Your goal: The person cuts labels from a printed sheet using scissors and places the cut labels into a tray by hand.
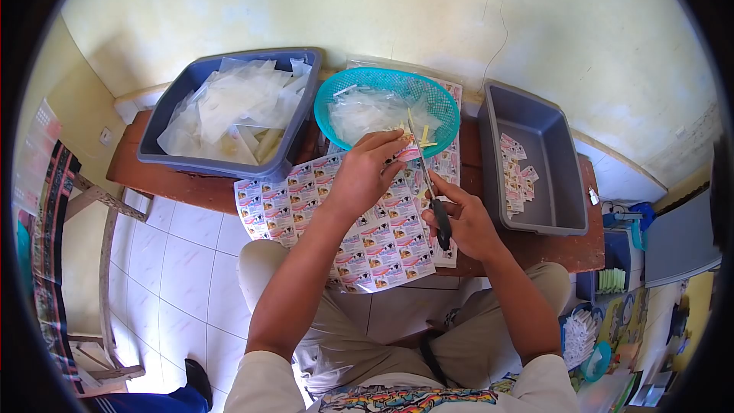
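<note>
My left hand (368, 168) pinches a small printed label (407, 151) over the front rim of a turquoise mesh basket (329, 95). In my right hand (462, 222) is a pair of scissors (438, 214) with a dark handle. The blades point up and away, close beside the label; whether they touch it I cannot tell. Thin pale paper strips (428, 144) lie at the basket's edge near the blades. Clear plastic pieces fill much of the basket. Beneath my forearms, sheets of printed labels (375, 252) spread over the bench and hang past its front edge.
A grey tub (287, 157) heaped with translucent plastic bags (241, 103) stands left on the brown bench (122, 154). To the right, another grey tub (543, 153) holds cut labels (514, 172). Behind the bench rises a wall (382, 8). Someone's dark shoe (197, 381) shows lower left.
</note>
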`<control>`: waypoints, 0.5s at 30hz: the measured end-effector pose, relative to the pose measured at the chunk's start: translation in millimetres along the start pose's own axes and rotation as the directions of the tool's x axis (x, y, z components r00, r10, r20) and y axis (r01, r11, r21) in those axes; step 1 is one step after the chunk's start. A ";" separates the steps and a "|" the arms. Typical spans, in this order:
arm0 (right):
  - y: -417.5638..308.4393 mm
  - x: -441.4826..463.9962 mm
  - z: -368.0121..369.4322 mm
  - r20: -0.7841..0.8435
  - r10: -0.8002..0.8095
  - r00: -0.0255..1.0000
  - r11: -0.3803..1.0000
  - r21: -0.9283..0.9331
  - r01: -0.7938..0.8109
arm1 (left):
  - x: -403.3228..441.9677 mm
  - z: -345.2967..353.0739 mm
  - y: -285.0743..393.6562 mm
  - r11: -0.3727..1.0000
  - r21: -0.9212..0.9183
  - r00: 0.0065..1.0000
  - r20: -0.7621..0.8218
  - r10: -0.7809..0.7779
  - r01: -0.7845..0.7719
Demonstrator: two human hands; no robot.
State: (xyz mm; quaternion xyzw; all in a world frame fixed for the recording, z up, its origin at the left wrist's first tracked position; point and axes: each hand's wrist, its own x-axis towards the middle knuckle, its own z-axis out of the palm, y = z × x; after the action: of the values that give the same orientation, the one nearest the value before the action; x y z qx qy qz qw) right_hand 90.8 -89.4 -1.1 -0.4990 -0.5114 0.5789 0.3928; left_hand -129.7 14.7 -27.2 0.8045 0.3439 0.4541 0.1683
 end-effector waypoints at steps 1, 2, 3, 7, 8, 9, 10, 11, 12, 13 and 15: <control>0.2 0.1 0.6 -0.001 -0.001 1.000 1.000 0.000 0.001 | -0.4 0.3 -0.6 1.000 -0.001 1.000 0.002 -0.007 0.007; 0.6 0.0 1.4 -0.012 -0.006 1.000 1.000 -0.002 0.006 | -1.2 1.0 -2.0 1.000 -0.001 1.000 0.003 -0.006 0.006; 0.7 0.2 1.8 -0.023 -0.012 1.000 1.000 -0.006 0.012 | -1.8 1.8 -3.8 1.000 -0.003 1.000 0.001 -0.009 0.009; 1.3 1.0 0.1 -0.020 0.000 1.000 1.000 0.002 0.000 | -2.6 0.8 -4.9 1.000 -0.015 1.000 -0.003 -0.024 0.024; 2.1 1.2 -1.0 -0.012 -0.009 1.000 1.000 0.000 0.009 | -2.9 0.6 -5.3 1.000 -0.014 1.000 -0.002 -0.021 0.021; 2.4 1.2 -1.9 -0.005 -0.018 1.000 1.000 -0.001 0.018 | -3.4 0.4 -5.7 1.000 -0.014 1.000 -0.007 -0.017 0.017; 2.4 1.2 -2.3 -0.005 -0.020 1.000 1.000 0.000 0.020 | -3.7 -0.7 -5.2 1.000 -0.013 1.000 -0.012 -0.013 0.013; 2.4 1.3 -2.5 -0.008 -0.015 1.000 1.000 -0.008 0.015 | -4.4 -2.0 -4.7 1.000 -0.010 1.000 -0.010 -0.011 0.011; 2.6 1.1 -2.8 -0.011 -0.009 1.000 1.000 -0.015 0.009 | -5.4 -3.1 -4.1 1.000 0.000 1.000 -0.009 -0.016 0.016; 3.1 0.5 -3.1 -0.011 -0.010 1.000 1.000 -0.012 0.010 | -6.1 -4.7 -3.0 1.000 0.010 1.000 -0.007 -0.022 0.022; 5.1 -2.2 -4.0 -0.005 -0.013 1.000 0.999 -0.051 0.012 | -8.4 -8.5 -1.1 1.000 0.019 1.000 -0.005 -0.024 0.024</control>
State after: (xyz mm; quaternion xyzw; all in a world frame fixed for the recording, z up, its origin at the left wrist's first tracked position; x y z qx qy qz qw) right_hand 95.4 -91.6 -5.6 -0.5072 -0.5279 0.5619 0.3851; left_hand -140.3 9.2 -28.4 0.8009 0.3580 0.4507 0.1654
